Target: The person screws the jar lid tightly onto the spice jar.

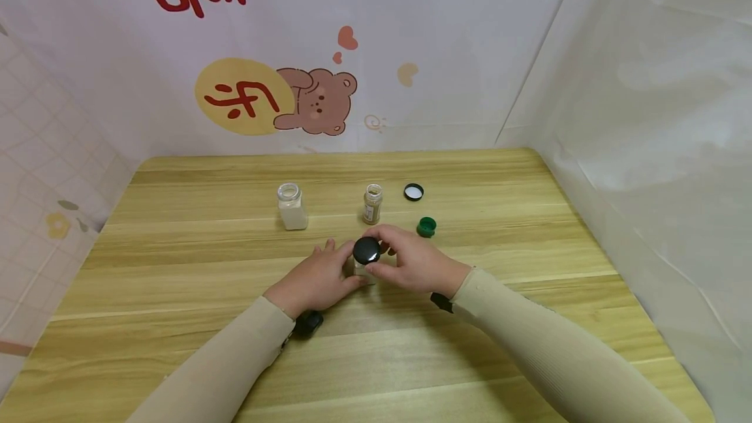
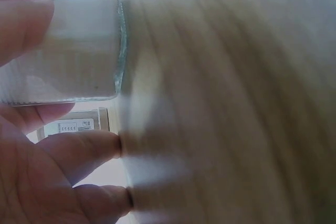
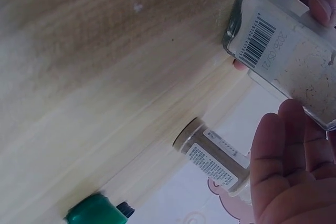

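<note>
A square glass jar (image 3: 294, 51) of pale powder, with a printed barcode, stands on the table between the two hands. My left hand (image 1: 317, 281) grips its body between thumb and index finger; the other fingers reach past it, their tips at the tabletop. On the jar's top is a glossy black lid (image 1: 367, 250), held at its edge by the thumb and fingers of my right hand (image 1: 420, 260). Whether the lid is screwed tight cannot be seen. In the right wrist view, several fingers of that hand extend beside the jar.
Farther back stand a lidless square jar (image 1: 293, 211) of pale powder and a small lidless bottle (image 1: 373, 206) of brownish powder. A black lid (image 1: 414, 192) lies upturned behind a green cap (image 1: 426, 226), right of the bottle. White sheeting (image 1: 458, 51) borders the wooden table (image 1: 194, 227).
</note>
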Motion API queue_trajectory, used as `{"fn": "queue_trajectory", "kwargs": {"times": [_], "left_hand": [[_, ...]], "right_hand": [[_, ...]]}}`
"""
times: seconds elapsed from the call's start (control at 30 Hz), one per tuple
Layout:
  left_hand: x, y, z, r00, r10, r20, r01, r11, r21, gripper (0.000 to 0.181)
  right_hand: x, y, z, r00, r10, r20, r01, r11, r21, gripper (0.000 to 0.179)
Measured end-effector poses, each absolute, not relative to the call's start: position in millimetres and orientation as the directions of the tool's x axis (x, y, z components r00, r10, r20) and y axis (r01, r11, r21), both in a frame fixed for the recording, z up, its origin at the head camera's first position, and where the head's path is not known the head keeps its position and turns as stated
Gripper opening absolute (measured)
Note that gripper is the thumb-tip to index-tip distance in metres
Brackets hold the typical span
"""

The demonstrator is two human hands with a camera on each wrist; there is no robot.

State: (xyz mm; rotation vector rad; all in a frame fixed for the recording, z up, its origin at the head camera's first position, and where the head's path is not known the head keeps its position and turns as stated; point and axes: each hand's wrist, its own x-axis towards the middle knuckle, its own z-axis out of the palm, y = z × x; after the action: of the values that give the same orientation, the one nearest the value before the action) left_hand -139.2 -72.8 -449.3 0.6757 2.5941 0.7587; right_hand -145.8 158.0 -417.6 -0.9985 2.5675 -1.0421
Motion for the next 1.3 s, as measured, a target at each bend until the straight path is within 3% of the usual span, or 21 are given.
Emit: {"fn": "queue_trajectory", "kwargs": {"times": [0.2,0.63,0.93,1.3], "left_hand": [[-139.2,-72.5,-450.0,-0.826,0.528,-0.197,0.339,0.745,0.574,0.058],[-139.1,-72.7,-448.5,-0.826,0.525,-0.204,0.332,0.746,0.577,0.055],[-140.7,-72.0,-448.1,-0.824,0.528,-0.204,0.34,0.75,0.568,0.06],[-144.1,-70.1,-445.3,-0.828,0.519,-0.211,0.325,0.751,0.575,0.06]], "right_hand": [[-143.8,159.8,-416.3,-0.75,-0.659,0.055,-0.522,0.539,-0.661,0.058],[-143.8,157.9,-416.9,-0.745,-0.661,0.089,-0.53,0.507,-0.679,0.037],[-145.4,161.2,-414.9,-0.746,-0.664,0.056,-0.531,0.541,-0.652,0.06],[-150.8,160.7,-412.0,-0.747,-0.663,0.055,-0.524,0.535,-0.663,0.04]]}}
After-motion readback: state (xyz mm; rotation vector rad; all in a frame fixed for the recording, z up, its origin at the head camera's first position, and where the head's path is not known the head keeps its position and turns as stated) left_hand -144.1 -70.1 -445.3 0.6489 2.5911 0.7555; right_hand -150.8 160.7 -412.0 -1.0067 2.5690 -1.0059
